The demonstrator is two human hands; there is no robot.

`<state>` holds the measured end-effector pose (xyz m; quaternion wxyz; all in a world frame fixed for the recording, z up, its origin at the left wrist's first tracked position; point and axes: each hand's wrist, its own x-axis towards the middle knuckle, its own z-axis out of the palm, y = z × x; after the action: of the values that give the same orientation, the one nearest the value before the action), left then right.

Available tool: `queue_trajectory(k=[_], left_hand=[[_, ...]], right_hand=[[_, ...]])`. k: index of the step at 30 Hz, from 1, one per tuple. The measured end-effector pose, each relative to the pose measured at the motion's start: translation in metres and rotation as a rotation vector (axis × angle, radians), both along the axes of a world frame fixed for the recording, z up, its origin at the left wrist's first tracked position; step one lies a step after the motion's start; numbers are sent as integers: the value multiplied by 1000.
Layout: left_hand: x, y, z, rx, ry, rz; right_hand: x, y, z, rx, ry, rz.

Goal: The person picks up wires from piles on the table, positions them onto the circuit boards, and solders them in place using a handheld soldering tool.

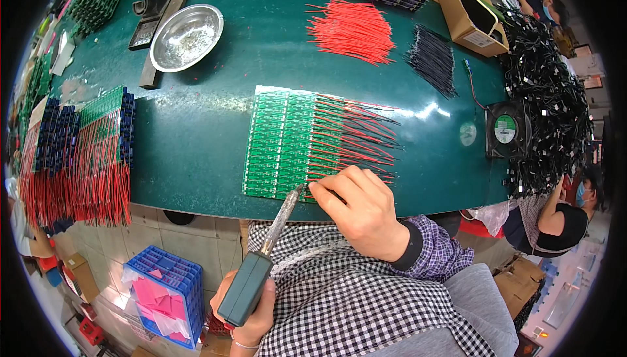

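A green circuit board panel (268, 141) lies on the table in front of me, with rows of red and black wires (366, 125) fixed along it and trailing to the right. My left hand (251, 305) is wrapped round the dark green handle of a soldering iron (277, 226). The iron slants up, its tip at the panel's near edge. Beside that tip, my right hand (362, 210) is pinched at the lower wire row. A thin wire seems to be between thumb and finger, mostly hidden by them.
A metal bowl (187, 38) stands at the back left. Loose red wires (351, 31) and black wires (431, 60) lie at the back right, near a small fan (507, 130). Wired boards (101, 161) are stacked left. A blue crate (166, 292) stands on the floor; people sit at right.
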<state>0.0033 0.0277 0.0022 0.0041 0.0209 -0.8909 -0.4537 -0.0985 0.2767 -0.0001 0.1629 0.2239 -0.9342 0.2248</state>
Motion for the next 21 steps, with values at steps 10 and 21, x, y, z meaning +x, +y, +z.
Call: queue_trajectory(k=[10,21], left_hand=[[-6,4,3,13,10,2],[5,-6,-1,-32,15,-2]], right_hand=[[-2,-1,1,6,-22,2],[-2,0,-4,5,32,22]])
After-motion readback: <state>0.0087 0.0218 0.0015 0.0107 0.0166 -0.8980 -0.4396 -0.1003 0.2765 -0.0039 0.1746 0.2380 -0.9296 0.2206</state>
